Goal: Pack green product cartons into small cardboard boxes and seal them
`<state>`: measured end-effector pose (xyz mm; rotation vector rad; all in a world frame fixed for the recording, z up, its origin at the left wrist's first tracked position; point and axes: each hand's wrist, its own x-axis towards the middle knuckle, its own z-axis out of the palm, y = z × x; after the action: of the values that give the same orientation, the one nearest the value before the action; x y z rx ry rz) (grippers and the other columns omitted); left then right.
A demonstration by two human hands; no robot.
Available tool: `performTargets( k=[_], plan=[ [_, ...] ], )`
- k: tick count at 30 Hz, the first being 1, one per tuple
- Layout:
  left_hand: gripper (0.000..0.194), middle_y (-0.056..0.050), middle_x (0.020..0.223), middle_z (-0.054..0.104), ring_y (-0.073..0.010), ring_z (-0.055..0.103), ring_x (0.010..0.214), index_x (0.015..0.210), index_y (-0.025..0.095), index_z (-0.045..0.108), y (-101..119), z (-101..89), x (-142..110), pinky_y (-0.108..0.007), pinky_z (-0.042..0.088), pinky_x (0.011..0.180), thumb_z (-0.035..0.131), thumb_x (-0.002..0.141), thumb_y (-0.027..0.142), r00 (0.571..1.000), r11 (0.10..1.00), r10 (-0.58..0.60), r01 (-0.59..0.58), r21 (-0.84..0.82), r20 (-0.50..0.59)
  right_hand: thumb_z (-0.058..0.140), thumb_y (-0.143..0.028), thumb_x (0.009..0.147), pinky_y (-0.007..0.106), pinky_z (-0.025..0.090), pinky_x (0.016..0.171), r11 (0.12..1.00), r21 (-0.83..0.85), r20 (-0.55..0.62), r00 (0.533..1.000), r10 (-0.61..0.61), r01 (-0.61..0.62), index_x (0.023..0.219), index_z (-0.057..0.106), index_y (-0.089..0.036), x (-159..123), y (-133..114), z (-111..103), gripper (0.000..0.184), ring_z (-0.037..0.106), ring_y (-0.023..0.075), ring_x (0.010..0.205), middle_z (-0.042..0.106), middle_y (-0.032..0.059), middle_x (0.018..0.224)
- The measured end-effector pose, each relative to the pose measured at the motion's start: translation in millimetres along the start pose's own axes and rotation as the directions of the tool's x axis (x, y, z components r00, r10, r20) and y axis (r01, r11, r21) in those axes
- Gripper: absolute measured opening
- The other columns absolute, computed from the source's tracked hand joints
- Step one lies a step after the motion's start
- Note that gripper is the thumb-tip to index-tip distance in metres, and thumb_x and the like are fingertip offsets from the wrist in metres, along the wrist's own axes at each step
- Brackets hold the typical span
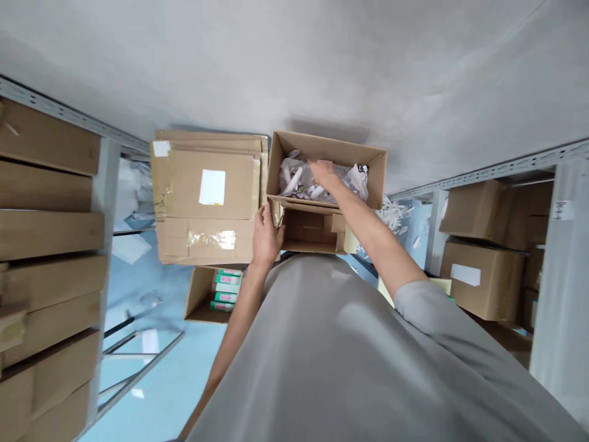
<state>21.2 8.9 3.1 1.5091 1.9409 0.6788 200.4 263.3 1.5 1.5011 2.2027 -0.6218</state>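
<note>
My right hand point(323, 172) reaches down into an open cardboard box point(376, 169) against the wall. Its fingers are curled into the crumpled clear plastic bags point(294, 178) inside, and the fingertips are partly hidden. White and dark pieces show through the plastic. Beside the box's near left corner is my left hand point(267, 236), its thumb apart from the fingers. It lies between that corner and a stack of flat cardboard cartons point(184, 184). Just below the first box sits a second open cardboard box point(309, 228), with only its brown inside showing.
An open carton point(199, 298) with green-and-white packs point(225, 297) stands low at left. Cartons fill the left shelving point(50, 239) and the right shelving point(483, 276). A metal frame point(142, 368) and paper scraps lie on the blue floor point(193, 362). A grey wall point(294, 67) rises behind.
</note>
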Motion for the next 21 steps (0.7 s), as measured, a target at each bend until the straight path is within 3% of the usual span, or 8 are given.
performTargets(
  k=[4, 8, 12, 15, 18, 21],
  plan=[
    [0.084, -0.029, 0.171, 0.045, -0.0434, 0.049, 0.164, 0.177, 0.016, 0.036, -2.6, -2.9, 2.3, -0.061, 0.046, 0.133, 0.068, 0.100, 0.021, 1.000, 1.000, 0.000, 0.000, -0.018, 0.002, 0.051, -0.008, 0.111, 0.045, 0.055, 0.113, 1.000, -0.022, -0.060, 0.998, -0.006, 0.004, 0.139, 0.079, -0.007, -18.7, 11.0, -2.6, 0.040, 0.073, 0.0371, 0.138, 0.077, 0.0276, 0.143],
    [0.084, -0.026, 0.171, 0.048, -0.0412, 0.050, 0.164, 0.176, 0.019, 0.039, -2.1, -4.3, 7.8, -0.060, 0.044, 0.135, 0.070, 0.099, 0.019, 1.000, 0.999, 0.022, -0.022, -0.040, 0.005, 0.051, -0.026, 0.116, 0.043, 0.057, 0.105, 1.000, 0.014, -0.256, 0.966, 0.023, -0.020, 0.137, 0.080, -0.017, -60.6, 31.3, -19.7, 0.036, 0.076, 0.0345, 0.125, 0.077, 0.0195, 0.143],
    [0.087, -0.025, 0.170, 0.049, -0.0412, 0.049, 0.164, 0.177, 0.018, 0.037, 5.1, -5.5, 15.0, -0.062, 0.040, 0.137, 0.075, 0.098, 0.022, 0.996, 0.995, 0.093, -0.092, -0.047, 0.016, 0.044, -0.040, 0.121, 0.040, 0.058, 0.100, 0.995, 0.065, -0.462, 0.882, 0.097, -0.076, 0.139, 0.076, -0.022, -112.1, 46.6, -34.8, 0.041, 0.076, 0.0312, 0.119, 0.075, 0.0147, 0.142],
    [0.091, -0.025, 0.170, 0.049, -0.0418, 0.046, 0.165, 0.177, 0.017, 0.037, 16.0, -8.9, 20.2, -0.062, 0.037, 0.139, 0.081, 0.098, 0.030, 0.990, 0.988, 0.143, -0.142, -0.061, 0.015, 0.044, -0.046, 0.121, 0.040, 0.059, 0.102, 0.990, 0.127, -0.588, 0.798, 0.130, -0.067, 0.139, 0.074, -0.023, -145.6, 53.4, -39.3, 0.042, 0.074, 0.0322, 0.127, 0.075, 0.0146, 0.141],
    [0.094, -0.026, 0.172, 0.047, -0.0439, 0.043, 0.167, 0.176, 0.018, 0.038, 33.0, -17.0, 23.9, -0.063, 0.035, 0.140, 0.084, 0.099, 0.043, 0.987, 0.984, 0.162, -0.163, -0.075, -0.011, 0.046, -0.052, 0.121, 0.041, 0.060, 0.101, 0.968, 0.248, -0.658, 0.725, 0.203, -0.045, 0.142, 0.072, -0.023, -176.4, 54.4, -40.2, 0.045, 0.073, 0.0330, 0.130, 0.074, 0.0161, 0.141],
    [0.094, -0.023, 0.175, 0.046, -0.0436, 0.042, 0.168, 0.177, 0.024, 0.036, 57.5, -29.3, 24.7, -0.062, 0.039, 0.138, 0.081, 0.101, 0.056, 0.983, 0.975, 0.181, -0.185, -0.122, -0.039, 0.045, -0.059, 0.119, 0.038, 0.063, 0.089, 0.886, 0.462, -0.666, 0.676, 0.316, 0.040, 0.141, 0.072, -0.023, -208.6, 44.7, -37.2, 0.050, 0.078, 0.0289, 0.113, 0.075, 0.0145, 0.135]
  ],
)
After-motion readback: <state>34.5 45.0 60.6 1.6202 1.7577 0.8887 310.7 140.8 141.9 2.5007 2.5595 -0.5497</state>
